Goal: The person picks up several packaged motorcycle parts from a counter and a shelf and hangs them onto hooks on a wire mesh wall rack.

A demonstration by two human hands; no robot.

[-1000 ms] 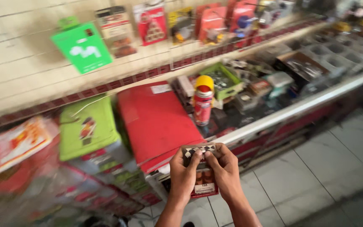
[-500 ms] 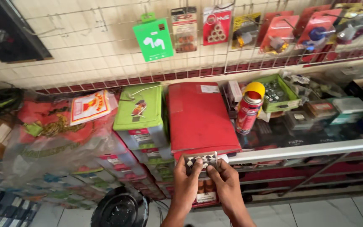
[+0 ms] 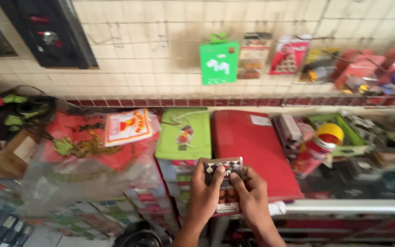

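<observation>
Right, both hands were up front; the left hand [image 3: 205, 194] and right hand [image 3: 251, 195] gripped a small checkered parts packet [image 3: 223, 183] between them, thumbs pressed on its top edge, above the red case [image 3: 252, 146] and green box [image 3: 184, 135].

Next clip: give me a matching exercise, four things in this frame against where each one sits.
Things:
1. small packet
2. green tag
3. spray can
4. red box

Places:
A. hanging on the wall grid
B. lying flat beside the green box
C. held between the left hand and right hand
D. leaning on the counter, yellow cap uppermost

Pairs: 1-C, 2-A, 3-D, 4-B
</observation>
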